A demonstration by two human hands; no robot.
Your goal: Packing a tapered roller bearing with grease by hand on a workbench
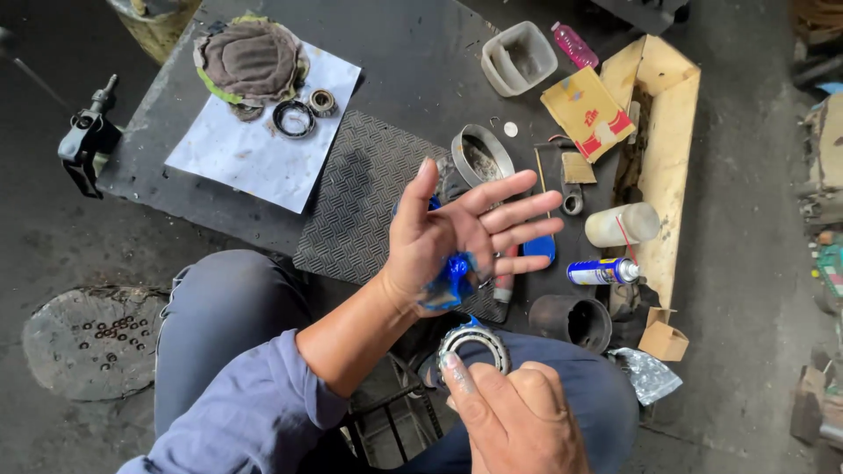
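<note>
My left hand (457, 230) is held palm up over the dark workbench (413, 61), fingers spread apart. A smear of glossy blue grease (450, 279) lies on the heel of the palm. Below it, over my lap, my right hand (518, 414) grips a steel roller bearing (475, 341) by its lower edge, with the thumb and forefinger on the rim. The bearing sits just under the greased palm, not touching it. A blue object (539, 247) on the bench is partly hidden behind my left fingers.
A ribbed black mat (360, 189) lies mid-bench. A white sheet (255, 149) holds a dirty rag (252, 60) and two bearing rings (294, 118). To the right are a metal cup (479, 156), grey tub (520, 57), spray can (601, 271), white jar (622, 224) and black cylinder (571, 320).
</note>
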